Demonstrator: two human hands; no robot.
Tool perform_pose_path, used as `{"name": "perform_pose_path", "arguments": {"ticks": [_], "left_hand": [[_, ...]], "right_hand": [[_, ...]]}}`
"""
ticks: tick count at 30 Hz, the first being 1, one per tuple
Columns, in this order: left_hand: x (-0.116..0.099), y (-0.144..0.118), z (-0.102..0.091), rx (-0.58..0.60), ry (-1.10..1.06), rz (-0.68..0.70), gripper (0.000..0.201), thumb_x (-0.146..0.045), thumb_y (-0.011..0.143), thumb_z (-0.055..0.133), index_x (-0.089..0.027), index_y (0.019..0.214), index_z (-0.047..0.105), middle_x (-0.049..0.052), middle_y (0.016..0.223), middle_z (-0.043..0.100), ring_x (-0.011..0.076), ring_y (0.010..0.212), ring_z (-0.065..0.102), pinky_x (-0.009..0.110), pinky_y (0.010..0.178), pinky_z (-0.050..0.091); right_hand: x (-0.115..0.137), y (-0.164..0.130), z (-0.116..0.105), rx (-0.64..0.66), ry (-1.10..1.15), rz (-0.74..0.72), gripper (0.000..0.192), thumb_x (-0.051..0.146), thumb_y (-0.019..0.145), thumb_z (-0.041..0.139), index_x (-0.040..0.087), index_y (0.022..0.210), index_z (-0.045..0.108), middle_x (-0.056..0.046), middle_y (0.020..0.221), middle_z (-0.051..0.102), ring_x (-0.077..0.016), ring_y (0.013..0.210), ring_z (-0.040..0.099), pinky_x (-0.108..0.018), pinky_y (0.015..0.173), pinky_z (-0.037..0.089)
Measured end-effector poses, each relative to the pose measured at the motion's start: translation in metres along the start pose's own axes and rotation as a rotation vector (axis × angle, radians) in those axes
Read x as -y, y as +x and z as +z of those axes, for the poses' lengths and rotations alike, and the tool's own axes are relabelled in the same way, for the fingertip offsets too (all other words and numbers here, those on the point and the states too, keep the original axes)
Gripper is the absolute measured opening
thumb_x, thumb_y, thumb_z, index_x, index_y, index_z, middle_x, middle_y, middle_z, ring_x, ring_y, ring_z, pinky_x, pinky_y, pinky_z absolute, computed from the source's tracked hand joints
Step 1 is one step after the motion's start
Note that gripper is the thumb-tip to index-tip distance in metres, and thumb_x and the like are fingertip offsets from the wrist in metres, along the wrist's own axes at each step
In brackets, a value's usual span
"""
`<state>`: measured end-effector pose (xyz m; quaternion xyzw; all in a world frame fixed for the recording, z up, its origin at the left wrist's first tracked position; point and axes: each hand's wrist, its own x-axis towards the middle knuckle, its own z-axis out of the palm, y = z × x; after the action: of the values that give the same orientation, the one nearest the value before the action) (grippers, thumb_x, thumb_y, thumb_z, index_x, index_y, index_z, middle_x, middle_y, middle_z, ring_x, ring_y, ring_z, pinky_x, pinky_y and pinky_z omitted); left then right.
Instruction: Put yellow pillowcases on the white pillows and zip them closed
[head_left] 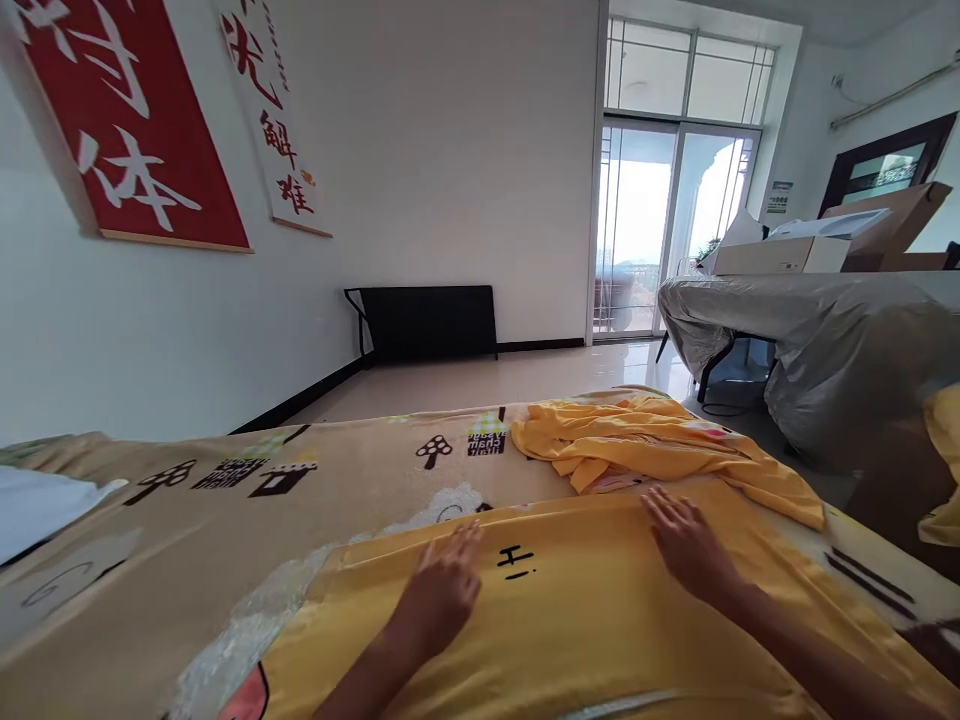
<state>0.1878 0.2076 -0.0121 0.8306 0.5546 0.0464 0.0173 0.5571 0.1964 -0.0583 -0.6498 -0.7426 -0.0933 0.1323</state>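
Note:
A yellow cloth (570,620) printed with "Hi" in black lies spread before me, its far edge roughly straight. My left hand (448,580) rests on it left of the lettering, fingers stretched forward near that edge. To the right, my right hand (686,545) lies on the same cloth, fingers extended at the far edge. Neither hand grips anything that I can see. Just beyond my right hand sits a crumpled orange-yellow cloth (637,440). Under both is a beige printed cover (360,470), and crinkled clear plastic (240,630) shows along the yellow cloth's left side.
A white item (45,510) lies at the cover's left edge. Beyond the far edge, a black folded panel (431,322) leans on the wall. Boxes (780,255) stand on a plastic-covered table (810,310) at right, near glass doors (637,230).

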Motion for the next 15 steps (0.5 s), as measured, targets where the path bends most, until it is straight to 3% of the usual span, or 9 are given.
{"name": "perform_pose_path", "arguments": {"ticks": [3,6,11,15], "left_hand": [[-0.075,0.038,0.023,0.067,-0.048,0.075,0.061,-0.020,0.083,0.029,-0.009,0.143,0.031,0.009,0.150,0.028,0.0225,0.139,0.026,0.053,0.114,0.017],[-0.097,0.055,0.049,0.047,-0.066,0.054,0.057,-0.024,0.089,0.019,-0.010,0.143,0.030,0.008,0.151,0.026,0.0194,0.141,0.023,0.051,0.115,0.012],[-0.079,0.052,0.058,0.004,-0.076,0.034,0.055,-0.034,0.091,0.022,-0.021,0.144,0.029,0.000,0.153,0.022,0.0173,0.142,0.019,0.049,0.116,0.010],[-0.065,0.049,0.056,-0.011,-0.074,-0.025,0.057,-0.041,0.091,0.024,-0.023,0.146,0.024,-0.002,0.153,0.018,0.0191,0.142,0.017,0.052,0.115,0.010]], "right_hand": [[0.081,0.019,0.002,0.203,0.289,-0.199,0.058,0.022,0.088,0.026,0.013,0.145,0.030,-0.007,0.150,0.029,-0.0167,0.139,0.025,-0.037,0.113,0.020],[0.118,0.027,0.008,0.297,0.384,-0.212,0.059,0.030,0.091,0.025,0.016,0.148,0.020,-0.005,0.153,0.020,-0.0165,0.141,0.018,-0.039,0.114,0.013],[0.097,0.023,0.013,0.328,0.357,-0.183,0.062,0.054,0.093,0.019,0.025,0.148,0.022,-0.002,0.154,0.019,-0.0172,0.143,0.011,-0.044,0.114,0.003],[0.071,0.023,0.011,0.349,0.320,-0.150,0.065,0.060,0.091,0.017,0.028,0.147,0.022,0.000,0.155,0.016,-0.0176,0.143,0.008,-0.043,0.114,0.000]]}}
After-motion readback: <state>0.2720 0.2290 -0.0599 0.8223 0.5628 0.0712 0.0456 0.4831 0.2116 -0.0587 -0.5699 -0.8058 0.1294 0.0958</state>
